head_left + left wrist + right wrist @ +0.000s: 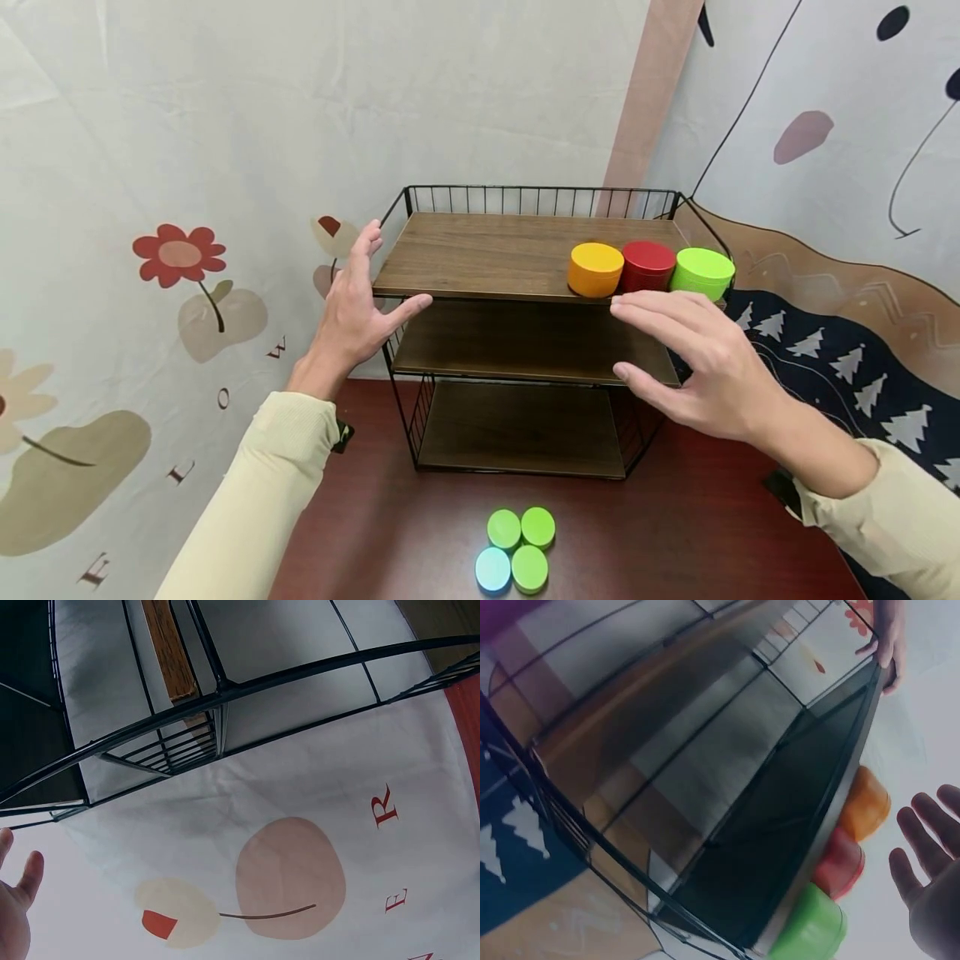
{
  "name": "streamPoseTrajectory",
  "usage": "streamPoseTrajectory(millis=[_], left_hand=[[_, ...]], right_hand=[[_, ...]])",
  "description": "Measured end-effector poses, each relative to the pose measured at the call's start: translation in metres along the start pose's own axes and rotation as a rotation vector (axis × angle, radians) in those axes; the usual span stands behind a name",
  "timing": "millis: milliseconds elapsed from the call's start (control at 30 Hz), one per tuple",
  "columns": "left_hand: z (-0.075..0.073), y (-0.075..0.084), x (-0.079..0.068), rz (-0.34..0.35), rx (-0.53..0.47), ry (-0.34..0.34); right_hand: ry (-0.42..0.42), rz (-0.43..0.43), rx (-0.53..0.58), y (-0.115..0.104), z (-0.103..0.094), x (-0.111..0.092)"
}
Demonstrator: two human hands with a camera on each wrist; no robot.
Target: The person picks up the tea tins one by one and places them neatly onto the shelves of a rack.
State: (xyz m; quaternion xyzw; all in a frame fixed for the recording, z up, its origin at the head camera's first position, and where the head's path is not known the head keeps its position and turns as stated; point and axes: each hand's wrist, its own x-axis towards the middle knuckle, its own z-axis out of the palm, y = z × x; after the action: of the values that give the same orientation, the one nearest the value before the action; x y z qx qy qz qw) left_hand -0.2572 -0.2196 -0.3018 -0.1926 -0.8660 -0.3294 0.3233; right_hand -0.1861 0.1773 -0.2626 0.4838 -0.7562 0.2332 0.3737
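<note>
A three-tier rack [465,250] with brown wooden boards and a black wire frame stands against the wall. On the right front of its top board sit an orange round tin [595,268], a red one [648,262] and a lime green one [703,268], side by side in a row. My left hand [351,312] is at the rack's left front corner, thumb spread from straight fingers; whether it touches the frame I cannot tell. Before the red and green tins hovers my right hand [705,362], fingers extended and holding nothing. The right wrist view shows it apart from the tins.
Three small green round pieces [530,569] and a light blue one [492,571] are clustered on the dark red table [420,533] in front of the rack. Printed cloth [225,125] hangs behind and at both sides. The rack's wire rails [300,671] curve along its sides.
</note>
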Motion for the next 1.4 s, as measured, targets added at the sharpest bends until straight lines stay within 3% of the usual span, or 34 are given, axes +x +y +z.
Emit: streamPoseTrajectory(millis=[467, 833, 1400], left_hand=[[0.001, -0.001, 0.000, 0.021, -0.012, 0.016], [0.001, -0.001, 0.000, 0.011, -0.017, 0.011], [0.002, -0.001, 0.000, 0.007, -0.012, 0.010]], right_hand=[[-0.036, 0.061, 0.091, -0.007, 0.034, -0.045], [-0.156, 0.194, 0.125, -0.012, 0.056, -0.080], [-0.198, 0.212, 0.140, -0.021, 0.101, -0.128]])
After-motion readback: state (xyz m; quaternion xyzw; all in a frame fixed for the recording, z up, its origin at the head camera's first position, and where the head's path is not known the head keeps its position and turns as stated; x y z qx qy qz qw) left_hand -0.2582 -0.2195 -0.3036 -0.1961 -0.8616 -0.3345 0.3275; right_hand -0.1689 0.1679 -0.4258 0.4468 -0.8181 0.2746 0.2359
